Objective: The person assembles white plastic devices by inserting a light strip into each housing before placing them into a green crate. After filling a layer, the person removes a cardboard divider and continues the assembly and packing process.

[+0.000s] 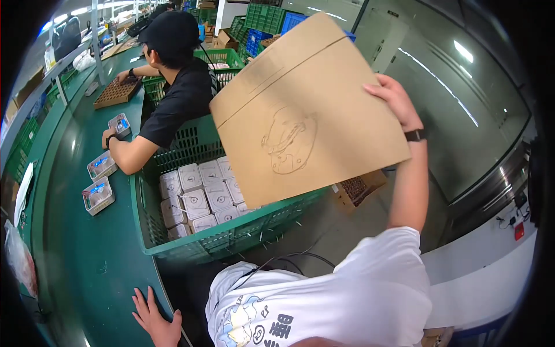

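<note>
My right hand [396, 101] grips the right edge of a large flat cardboard sheet [341, 110], the thumb lying on its face. The sheet is held up, tilted, over a green plastic crate [231, 231], hiding part of it. Creases cross the cardboard, and a curved line drawing or imprint shows on it. Inside the crate lie rows of white square boxes [219, 196]. On the green work surface [104, 277], near its right edge, my left hand [159, 321] rests with fingers spread, holding nothing.
A co-worker in black [179, 81] sits beyond the crate, one hand at an open white box [119, 124]. Two more open boxes, one a white box [98, 195], stand nearer. A partitioned brown tray [117, 92] lies farther along. A carton [358, 188] stands on the floor at right.
</note>
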Motion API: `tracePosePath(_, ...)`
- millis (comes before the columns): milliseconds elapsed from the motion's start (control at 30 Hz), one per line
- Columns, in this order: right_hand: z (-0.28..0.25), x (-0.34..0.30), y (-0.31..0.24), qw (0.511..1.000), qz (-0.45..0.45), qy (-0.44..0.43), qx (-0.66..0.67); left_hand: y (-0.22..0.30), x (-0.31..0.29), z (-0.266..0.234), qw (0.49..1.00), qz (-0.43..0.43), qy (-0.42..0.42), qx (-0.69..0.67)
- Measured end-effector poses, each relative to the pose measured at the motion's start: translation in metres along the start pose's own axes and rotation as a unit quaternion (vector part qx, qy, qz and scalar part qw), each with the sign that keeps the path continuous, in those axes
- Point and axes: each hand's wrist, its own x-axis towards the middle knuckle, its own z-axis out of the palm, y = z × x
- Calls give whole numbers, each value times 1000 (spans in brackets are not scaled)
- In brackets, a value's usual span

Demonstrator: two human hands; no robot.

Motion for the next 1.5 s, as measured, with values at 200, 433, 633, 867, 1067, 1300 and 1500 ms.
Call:
tracePosePath(200,-21,-60,32,938,-80,326,84,-1,-2,2,1000,-5,-2,-2)
tracePosePath(433,13,-54,104,759,-232,564,227,10,0,-3,1000,-15,-4,-2)
tracePosePath(633,-97,49,197,746,-137,580,299,13,2,-4,998,-53,-30,9)
tracePosePath(867,71,142,206,970,94,188,124,6,-3,-6,999,-31,-15,18)
tracePosePath(1067,274,89,138,989,-3,-93,111,15,-3,-5,997,-60,-37,-30)
tracePosePath(1300,328,95,162,982,-21,-185,43,11,-8,-4,997,-74,-30,-19)
tracePosePath(1500,306,117,210,964,132,-229,-8,18,1,-5,997,-63,-37,-21)
